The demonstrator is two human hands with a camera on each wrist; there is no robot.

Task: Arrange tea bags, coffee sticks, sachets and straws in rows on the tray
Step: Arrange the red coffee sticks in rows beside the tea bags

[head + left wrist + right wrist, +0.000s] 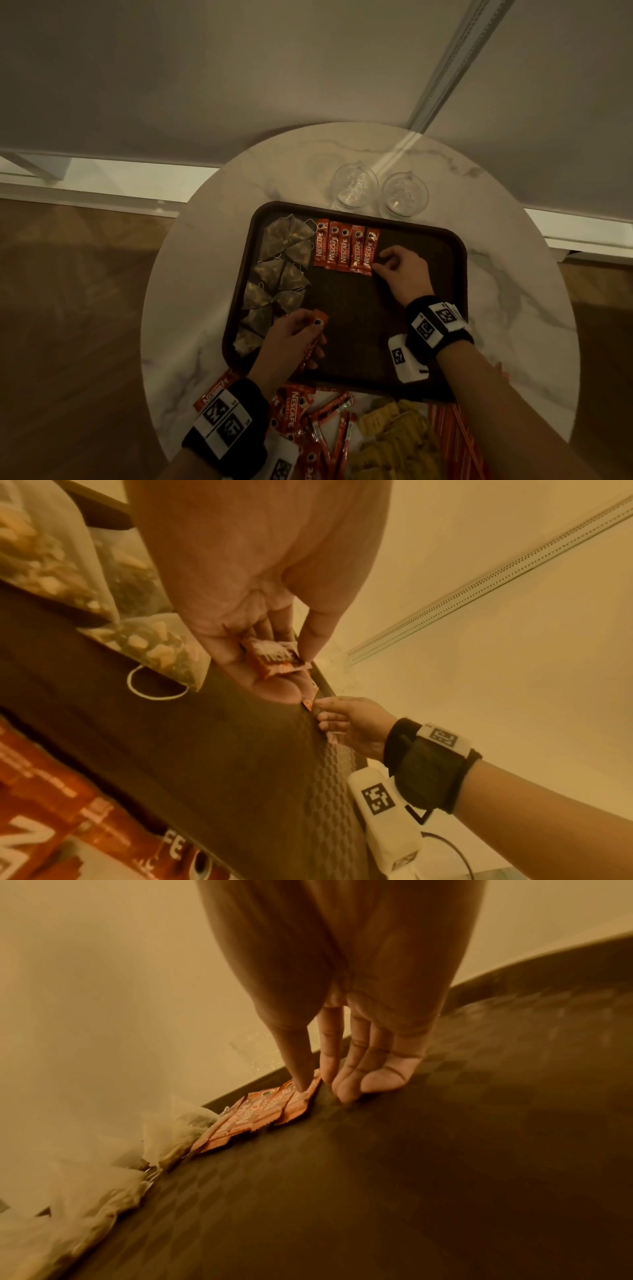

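Observation:
A dark brown tray (359, 308) lies on a round marble table (513, 274). Several pyramid tea bags (281, 274) run down its left side. Several red coffee sticks (344, 248) lie side by side along its far edge. My right hand (380, 262) is at the rightmost stick; the right wrist view shows its thumb (301, 1080) pressing that stick (298, 1104), with the other fingers straight on the tray (411, 1177). My left hand (294, 335) hovers over the tray's near left and grips a few more coffee sticks (277, 656) between thumb and fingers.
Two clear glasses (354, 185) (405, 193) stand just beyond the tray. On the table in front of the tray lie loose coffee sticks (298, 411), yellow sachets (394, 435) and orange straws (459, 442). A wall rises behind the table.

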